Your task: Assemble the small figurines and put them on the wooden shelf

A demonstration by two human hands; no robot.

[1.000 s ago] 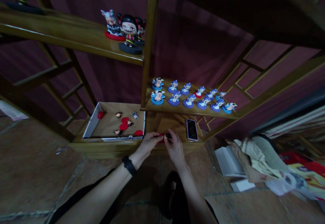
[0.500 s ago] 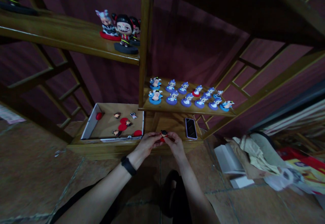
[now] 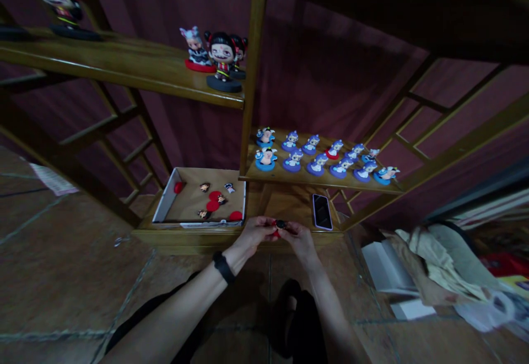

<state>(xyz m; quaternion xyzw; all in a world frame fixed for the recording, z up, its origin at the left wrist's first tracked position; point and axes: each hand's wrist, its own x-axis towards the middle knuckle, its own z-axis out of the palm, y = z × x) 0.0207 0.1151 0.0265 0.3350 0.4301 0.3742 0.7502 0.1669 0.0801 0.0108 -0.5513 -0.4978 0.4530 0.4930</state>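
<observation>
My left hand (image 3: 253,234) and my right hand (image 3: 301,238) meet over the front edge of the lowest wooden shelf (image 3: 231,236). Together they pinch a small figurine (image 3: 280,226) with a dark head and a red base. My left wrist wears a black band (image 3: 223,266). To the left lies a shallow cardboard box (image 3: 167,203) holding a few red bases and small figurine heads (image 3: 213,203). Above, a raised shelf carries several small blue-based figurines (image 3: 316,158) in two rows.
A phone (image 3: 322,211) lies face up on the lowest shelf, right of my hands. An upper shelf holds larger figurines (image 3: 221,58). White boxes (image 3: 382,276), cloth and bags lie on the tiled floor at right. A wooden post (image 3: 249,72) rises between box and raised shelf.
The view has shifted, so everything sits slightly further right and lower. My hands stay together on the figurine, which has been turned a little between the fingers.
</observation>
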